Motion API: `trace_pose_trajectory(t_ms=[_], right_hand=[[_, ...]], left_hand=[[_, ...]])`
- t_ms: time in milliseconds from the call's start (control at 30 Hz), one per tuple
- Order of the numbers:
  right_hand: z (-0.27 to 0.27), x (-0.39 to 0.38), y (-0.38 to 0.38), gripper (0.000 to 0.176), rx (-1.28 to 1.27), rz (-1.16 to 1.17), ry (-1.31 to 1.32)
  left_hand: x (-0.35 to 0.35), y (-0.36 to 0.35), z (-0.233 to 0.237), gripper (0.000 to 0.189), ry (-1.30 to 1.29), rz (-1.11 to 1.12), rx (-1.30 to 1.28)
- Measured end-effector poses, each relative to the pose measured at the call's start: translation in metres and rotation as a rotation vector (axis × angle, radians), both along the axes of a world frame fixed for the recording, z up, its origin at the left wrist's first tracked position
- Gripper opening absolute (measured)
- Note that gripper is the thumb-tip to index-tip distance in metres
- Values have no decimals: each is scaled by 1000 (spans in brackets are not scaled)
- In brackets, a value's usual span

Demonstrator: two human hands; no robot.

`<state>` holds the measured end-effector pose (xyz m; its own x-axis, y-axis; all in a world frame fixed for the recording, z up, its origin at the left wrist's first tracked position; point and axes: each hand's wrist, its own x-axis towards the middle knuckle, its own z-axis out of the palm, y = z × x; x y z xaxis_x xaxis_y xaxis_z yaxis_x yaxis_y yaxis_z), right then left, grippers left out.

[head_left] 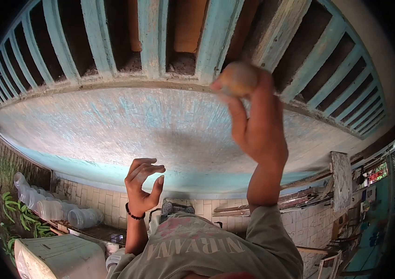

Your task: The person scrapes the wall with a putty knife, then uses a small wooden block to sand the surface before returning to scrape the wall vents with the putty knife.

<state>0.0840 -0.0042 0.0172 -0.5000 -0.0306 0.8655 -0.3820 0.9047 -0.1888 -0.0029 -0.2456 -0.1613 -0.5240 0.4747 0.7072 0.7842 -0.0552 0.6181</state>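
Note:
My right hand [260,123] is raised at the foot of the slatted window grille [153,39], its fingers closed around a rounded, tan-orange object [239,79] smeared by motion. I cannot tell what kind of object it is. Flaking turquoise paint covers the wooden slats. Just below them runs a ledge [113,83], and under it a scuffed wall [160,118] with streaks of blue paint. Lower down, my left hand [142,186] hangs in front of the wall, a dark bead bracelet at its wrist. Its fingers are bent and apart, with nothing in them.
Clear plastic tubs [50,209] lie in a row at lower left, beside green leaves [18,214]. A pale box-shaped container [62,255] stands nearer to me. Long wooden boards [295,200] rest along the right side, near an upright weathered plank [340,181]. Tiles [109,209] cover the floor.

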Motion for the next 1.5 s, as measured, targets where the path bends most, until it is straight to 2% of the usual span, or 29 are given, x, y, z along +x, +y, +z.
trace_pose_trajectory(t_ms=[67,100,133,200,333,400,533,567,667,700,833,933,1067,1200,1300,1367,1433,1500], right_hand=[[4,0,-9,36,83,61,5],[1,-3,-2,38,-8,101,14],[5,-2,5,39,-82,99,6],[7,-7,13,37,-8,8,25],[4,-12,-5,36,16,124,0],[4,-18,-3,36,-54,208,57],[13,-18,-8,28,25,-44,-93],[18,-13,-17,29,64,-25,-167],[18,-16,-22,29,-28,155,-147],[19,-20,-18,28,13,145,-45],[16,-31,-18,27,53,16,-112],[14,-39,-20,35,-26,243,-20],[17,-52,-16,35,72,61,30],[14,-51,-34,34,-10,247,-53],[21,-59,-26,35,-46,192,-7],[16,-62,-28,36,26,116,-30],[11,-66,-32,38,88,142,14],[17,-66,-32,41,4,226,10]], left_hand=[[1,1,0,16,7,-4,-3],[1,2,2,16,20,-4,-4],[1,2,3,16,33,-4,-5],[2,1,4,16,28,-11,1],[1,4,0,16,21,-12,-2],[2,3,1,15,23,-11,5],[2,-2,0,15,15,6,5],[2,-2,-1,15,15,12,6],[1,-4,-1,14,18,26,14],[1,-4,1,13,23,29,22],[0,-9,-1,15,22,50,30],[-2,-9,-2,14,16,56,34],[-2,-9,-2,14,26,51,47],[-3,-8,-1,13,23,43,71],[-4,-11,0,16,30,51,83],[-2,-13,-1,16,26,63,86],[-3,-16,0,16,20,75,89],[-5,-17,-1,15,21,86,91]])
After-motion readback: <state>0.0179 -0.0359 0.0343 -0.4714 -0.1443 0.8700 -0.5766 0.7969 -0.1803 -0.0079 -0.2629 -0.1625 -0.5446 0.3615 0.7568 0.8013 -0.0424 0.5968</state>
